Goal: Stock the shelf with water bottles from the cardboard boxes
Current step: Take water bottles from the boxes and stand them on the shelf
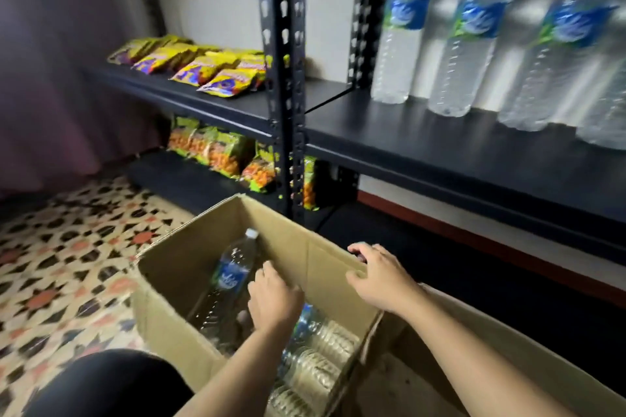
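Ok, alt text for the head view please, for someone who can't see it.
A person's left hand reaches into an open cardboard box toward a leaning water bottle while the right hand grips the box's rim. More bottles stand on the dark shelf above.

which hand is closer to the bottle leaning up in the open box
Left. The left hand is down inside the box, right beside the bottle near its label. The right hand holds the box's rim, off to the bottle's right.
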`<state>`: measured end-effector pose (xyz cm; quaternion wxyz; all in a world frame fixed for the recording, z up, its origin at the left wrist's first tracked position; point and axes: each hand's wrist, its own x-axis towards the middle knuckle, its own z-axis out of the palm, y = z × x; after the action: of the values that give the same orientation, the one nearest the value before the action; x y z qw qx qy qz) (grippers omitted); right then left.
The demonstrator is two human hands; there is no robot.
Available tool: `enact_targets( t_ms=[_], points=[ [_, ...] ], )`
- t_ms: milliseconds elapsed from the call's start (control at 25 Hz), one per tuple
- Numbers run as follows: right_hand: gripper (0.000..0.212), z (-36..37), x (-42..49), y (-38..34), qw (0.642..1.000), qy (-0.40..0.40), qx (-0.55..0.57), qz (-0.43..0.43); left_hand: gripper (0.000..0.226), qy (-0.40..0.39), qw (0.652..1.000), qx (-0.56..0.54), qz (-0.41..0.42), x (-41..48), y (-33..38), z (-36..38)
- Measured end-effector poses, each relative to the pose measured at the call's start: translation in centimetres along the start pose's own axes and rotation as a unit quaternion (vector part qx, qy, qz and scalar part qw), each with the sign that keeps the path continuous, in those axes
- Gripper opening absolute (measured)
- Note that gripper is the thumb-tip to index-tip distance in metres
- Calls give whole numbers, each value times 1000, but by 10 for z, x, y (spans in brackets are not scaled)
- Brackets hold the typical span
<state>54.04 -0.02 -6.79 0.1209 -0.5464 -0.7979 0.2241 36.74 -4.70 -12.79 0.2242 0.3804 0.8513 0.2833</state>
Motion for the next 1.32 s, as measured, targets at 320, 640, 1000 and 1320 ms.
enact_targets(
  t_ms=[320,640,1000,1320],
  points=[
    [54,77,62,-1,984,-164,-28,58,83,-6,981,-12,-192,81,-55,13],
    [62,184,108,8,959,-255,4,125,103,-15,970,70,-232,156,-115,32],
    [59,228,124,24,956,-234,-35,176,118,-20,976,-3,-217,205,-156,48],
    [62,245,126,42,934,-263,-74,229,79,17,988,56,-141,200,-143,31]
  ],
)
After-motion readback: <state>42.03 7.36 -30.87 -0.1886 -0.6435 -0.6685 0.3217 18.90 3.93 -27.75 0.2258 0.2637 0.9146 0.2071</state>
